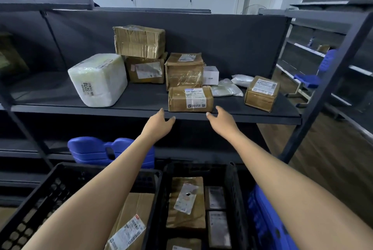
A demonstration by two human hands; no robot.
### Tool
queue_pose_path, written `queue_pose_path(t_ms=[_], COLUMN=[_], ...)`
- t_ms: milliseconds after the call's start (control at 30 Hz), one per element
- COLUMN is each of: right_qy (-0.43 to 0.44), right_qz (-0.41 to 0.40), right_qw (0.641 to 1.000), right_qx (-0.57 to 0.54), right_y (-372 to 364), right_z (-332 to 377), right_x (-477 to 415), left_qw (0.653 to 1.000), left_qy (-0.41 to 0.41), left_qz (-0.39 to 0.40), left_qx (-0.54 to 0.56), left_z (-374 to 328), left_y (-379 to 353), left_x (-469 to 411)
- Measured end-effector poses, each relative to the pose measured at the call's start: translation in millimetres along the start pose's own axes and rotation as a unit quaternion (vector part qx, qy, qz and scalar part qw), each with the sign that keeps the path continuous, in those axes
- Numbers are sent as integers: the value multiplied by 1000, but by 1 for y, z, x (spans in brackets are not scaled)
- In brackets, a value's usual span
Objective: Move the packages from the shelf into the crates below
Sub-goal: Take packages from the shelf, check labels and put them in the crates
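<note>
Now both bare arms stretch forward and up, thumbs turned inward. The left grip [159,122] and right grip [222,120] are spread, fingers relaxed and holding nothing, flanking the small brown box [190,99] at the shelf's [80,107] front edge, 12 o'clock. A white wrapped package [99,80] sits at 10 o'clock, another box [261,93] at 2 o'clock. The left crate [30,207] and right crate [236,199] at 6 o'clock hold parcels [187,199]

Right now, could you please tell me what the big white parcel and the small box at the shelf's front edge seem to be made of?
The big white parcel looks wrapped in glossy plastic film, going by its sheen and wrinkles; what is inside is hidden. The small box looks like brown cardboard under shiny, creased clear tape.
</note>
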State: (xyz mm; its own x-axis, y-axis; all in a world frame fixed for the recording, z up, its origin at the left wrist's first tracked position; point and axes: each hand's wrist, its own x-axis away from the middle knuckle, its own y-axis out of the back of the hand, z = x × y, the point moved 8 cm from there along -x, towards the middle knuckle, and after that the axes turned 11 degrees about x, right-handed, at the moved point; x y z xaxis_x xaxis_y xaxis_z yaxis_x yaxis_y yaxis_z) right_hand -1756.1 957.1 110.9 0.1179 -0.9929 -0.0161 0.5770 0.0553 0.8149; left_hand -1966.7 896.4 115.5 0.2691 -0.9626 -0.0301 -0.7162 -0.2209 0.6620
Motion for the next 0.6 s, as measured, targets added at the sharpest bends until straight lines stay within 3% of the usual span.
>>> queue_pose_path(t_ms=[233,433,600], right_qy=[-37,-62,-56], right_qz=[6,8,1], right_qw=[997,992,990], right_qx=[-62,-113,-128], right_y=[0,-9,-11], right_z=[-12,-12,-5], right_x=[-49,-80,-100], left_qw=[990,956,944], left_qy=[58,117,139], left_qz=[-47,-55,-59], left_qx=[119,262,292], left_z=[-2,17,20], left_y=[-3,-13,-21], left_x=[-48,-94,-118])
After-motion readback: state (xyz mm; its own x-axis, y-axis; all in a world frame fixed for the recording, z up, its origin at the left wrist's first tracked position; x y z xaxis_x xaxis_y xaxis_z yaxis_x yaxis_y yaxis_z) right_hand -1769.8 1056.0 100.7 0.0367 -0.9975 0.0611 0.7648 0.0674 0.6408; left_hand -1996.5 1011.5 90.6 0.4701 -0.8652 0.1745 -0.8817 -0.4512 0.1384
